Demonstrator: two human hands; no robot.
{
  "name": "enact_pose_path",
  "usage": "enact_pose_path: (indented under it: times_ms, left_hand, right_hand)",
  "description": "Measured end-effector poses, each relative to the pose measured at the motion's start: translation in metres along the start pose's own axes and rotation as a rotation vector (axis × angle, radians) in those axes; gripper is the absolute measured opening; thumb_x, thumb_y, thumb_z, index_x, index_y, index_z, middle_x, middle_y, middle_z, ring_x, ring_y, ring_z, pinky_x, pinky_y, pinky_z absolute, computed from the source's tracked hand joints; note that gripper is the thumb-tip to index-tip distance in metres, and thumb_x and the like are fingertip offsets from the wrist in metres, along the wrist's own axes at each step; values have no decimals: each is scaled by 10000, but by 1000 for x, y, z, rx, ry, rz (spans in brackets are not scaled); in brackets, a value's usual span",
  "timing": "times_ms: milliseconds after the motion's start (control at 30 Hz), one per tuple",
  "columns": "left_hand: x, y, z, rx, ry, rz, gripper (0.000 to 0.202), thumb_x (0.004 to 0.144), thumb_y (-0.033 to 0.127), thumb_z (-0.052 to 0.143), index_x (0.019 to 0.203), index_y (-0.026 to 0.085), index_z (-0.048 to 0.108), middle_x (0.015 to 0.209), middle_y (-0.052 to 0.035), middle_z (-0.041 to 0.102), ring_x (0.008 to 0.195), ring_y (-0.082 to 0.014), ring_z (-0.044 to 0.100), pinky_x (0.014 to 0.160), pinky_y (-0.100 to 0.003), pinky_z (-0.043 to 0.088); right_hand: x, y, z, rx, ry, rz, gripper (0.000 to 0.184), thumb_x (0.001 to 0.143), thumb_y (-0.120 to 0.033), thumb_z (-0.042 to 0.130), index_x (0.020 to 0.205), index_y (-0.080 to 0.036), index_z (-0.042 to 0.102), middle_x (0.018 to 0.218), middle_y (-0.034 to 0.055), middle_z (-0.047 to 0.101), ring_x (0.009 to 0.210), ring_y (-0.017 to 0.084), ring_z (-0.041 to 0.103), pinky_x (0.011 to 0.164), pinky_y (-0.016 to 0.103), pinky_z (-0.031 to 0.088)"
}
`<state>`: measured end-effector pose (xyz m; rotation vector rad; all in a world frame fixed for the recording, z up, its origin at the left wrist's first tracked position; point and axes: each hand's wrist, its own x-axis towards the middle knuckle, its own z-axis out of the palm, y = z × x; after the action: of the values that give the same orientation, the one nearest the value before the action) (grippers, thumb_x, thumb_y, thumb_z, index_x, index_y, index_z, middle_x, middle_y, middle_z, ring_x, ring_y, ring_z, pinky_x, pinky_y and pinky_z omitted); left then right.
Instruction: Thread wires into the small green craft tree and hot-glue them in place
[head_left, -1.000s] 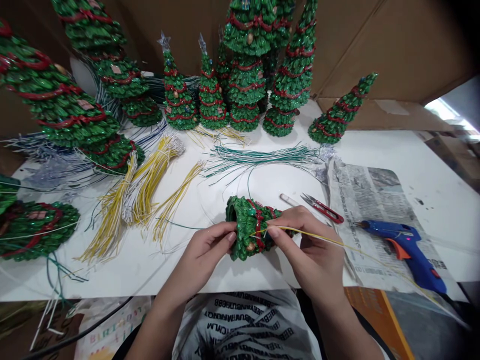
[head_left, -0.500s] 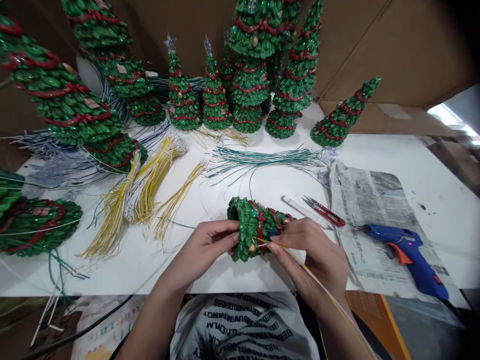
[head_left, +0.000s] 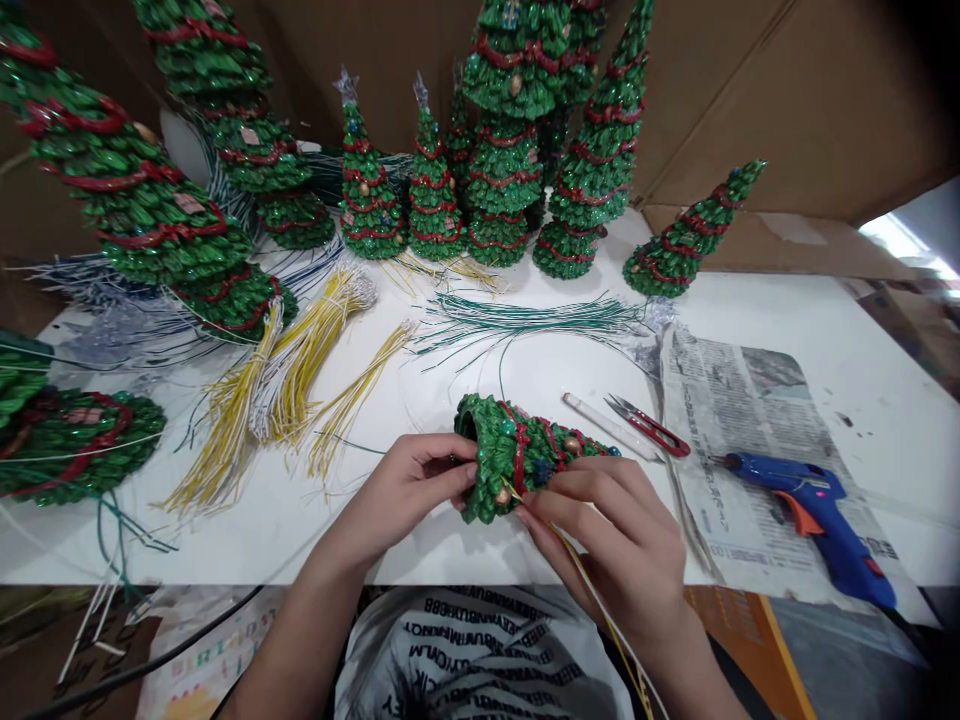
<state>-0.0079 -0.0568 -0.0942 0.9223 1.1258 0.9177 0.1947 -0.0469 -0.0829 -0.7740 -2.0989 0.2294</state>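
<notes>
A small green Christmas tree figurine (head_left: 495,450) with red garland lies on its side, its hollow base turned to the left. My left hand (head_left: 416,490) is closed on the rim of that base, some fingertips hidden inside the opening. Between thumb and fingers of my right hand (head_left: 619,525) is a thin yellow and white wire (head_left: 600,600). The wire's yellow end touches the tree's side near a gold bauble, and its length trails down over my right forearm. My right fingers also lie close against the tree's lower side.
Right of the tree lie a white pen (head_left: 600,420), red thread snips (head_left: 649,425) and a blue glue gun (head_left: 814,505) on newspaper (head_left: 739,420). Yellow wire bundles (head_left: 300,370) and green wires (head_left: 532,315) lie beyond. Several trees (head_left: 371,205) stand along the back.
My right hand has slid slightly left and down along the wire, nearer the tree's base, uncovering the tree's tip. My left hand keeps its hold on the rim.
</notes>
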Motion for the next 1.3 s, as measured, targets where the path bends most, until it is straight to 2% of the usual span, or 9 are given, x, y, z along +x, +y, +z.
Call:
enact_pose_path:
  times_ms: [167,500,600,700,800,967,1100,1233,1300]
  left_hand:
    - [1,0,0,-2,-16,12,136,779,292,742,797,160,713,731,10,673,670,-82,571,621,-170,451]
    - [2,2,1,33,-36,28,182,804,318,714,793,158,629,746,15,633,688,-91,567,630,-184,455]
    - [0,2,1,48,-26,56,187,826,330,691,799,169,600,735,31,591,684,-83,548,623,-175,442]
    - [-4,1,1,87,-12,82,176,848,319,671,806,170,587,730,32,576,679,-82,535,626,-178,428]
    - [-8,0,1,194,32,111,200,886,351,621,817,168,575,713,24,568,661,-91,528,621,-194,422]
    - [-15,-3,-8,420,225,104,269,919,438,534,833,184,552,695,26,563,629,-103,558,591,-202,422]
    - [-29,-8,-34,615,487,33,280,886,478,544,849,202,570,615,32,585,578,-119,573,562,-204,426]
    - [-54,-8,-61,844,837,-51,253,829,471,580,844,219,599,497,48,564,471,-121,508,481,-208,363]
    - [-65,-6,-69,869,906,-87,232,827,457,585,844,227,610,474,51,566,463,-123,504,456,-207,339]
  right_hand:
    - [4,1,4,13,4,57,150,807,-52,686,900,-158,637,800,19,670,768,139,571,726,324,477]
    - [13,-1,5,-37,-65,45,123,835,-73,661,891,-181,643,808,15,661,802,157,532,721,327,473]
    - [11,7,7,11,-91,68,223,859,-166,668,1077,-198,629,1023,62,663,996,200,548,859,372,499]
    - [5,17,9,28,-199,51,504,894,-332,639,1347,-178,482,1321,112,575,1230,241,483,1038,441,439]
    - [0,23,10,39,-293,53,556,931,-332,580,1436,-196,390,1415,99,516,1307,230,439,1080,444,410]
    - [-4,26,9,94,-302,75,547,936,-280,552,1452,-228,379,1420,82,510,1305,223,444,1057,440,438]
    - [-6,29,10,100,-274,79,552,924,-284,562,1446,-237,391,1406,84,522,1282,233,466,1037,455,451]
    - [-9,31,12,118,-239,80,558,920,-276,570,1447,-230,392,1411,88,516,1280,227,467,1039,438,447]
    - [-10,31,13,127,-223,82,562,914,-264,578,1444,-221,397,1416,89,510,1288,223,461,1047,427,439]
